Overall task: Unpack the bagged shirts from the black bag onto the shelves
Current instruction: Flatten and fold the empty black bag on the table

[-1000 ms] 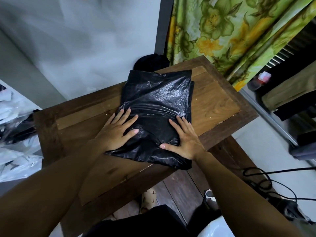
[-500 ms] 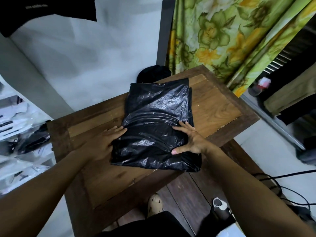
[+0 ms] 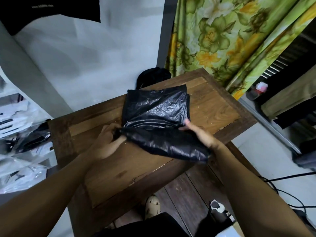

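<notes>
With your left hand pinching the lower left corner of the black bag at mid-frame on the table, and your blurred right hand at its right edge, grip unclear, a lopsided lift could tear the thin plastic

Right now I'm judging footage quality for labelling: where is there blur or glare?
Head view: the right hand is smeared by motion blur; the left hand, pinching the bag, is soft-edged too; glare patches shine on the bag; the curtain is sharp.
</notes>
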